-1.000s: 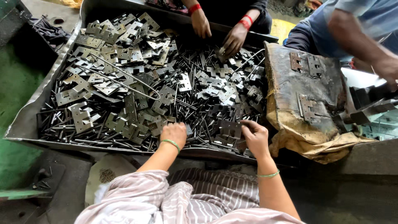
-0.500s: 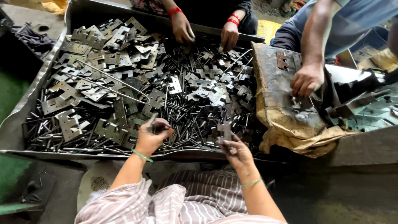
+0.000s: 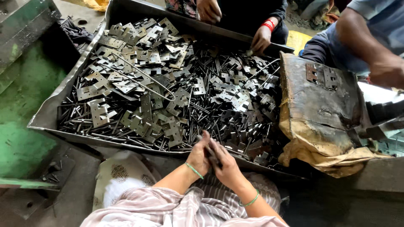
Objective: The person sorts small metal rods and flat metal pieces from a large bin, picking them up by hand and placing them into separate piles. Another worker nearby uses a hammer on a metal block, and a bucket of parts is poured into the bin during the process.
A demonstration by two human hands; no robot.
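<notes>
My left hand (image 3: 198, 156) and my right hand (image 3: 225, 162) meet over the near rim of a large metal tray (image 3: 46, 122). Together they grip a small dark metal piece (image 3: 211, 152) between the fingers; its shape is mostly hidden by the hands. Each wrist carries a green band. The tray holds a heap of flat hinge plates (image 3: 147, 75) on the left and dark thin pins (image 3: 210, 105) mixed with smaller hinge parts toward the right.
Another person's hands (image 3: 261, 40) with red bands work at the tray's far rim. A second person's arm (image 3: 378, 54) reaches in at the right. A worn padded block (image 3: 320, 109) carrying hinge parts sits right of the tray. A green surface (image 3: 21, 105) lies left.
My hands, apart over the tray's near edge before, have come together in front of me. The view has shifted right. The arm at the right has lifted off the padded block.
</notes>
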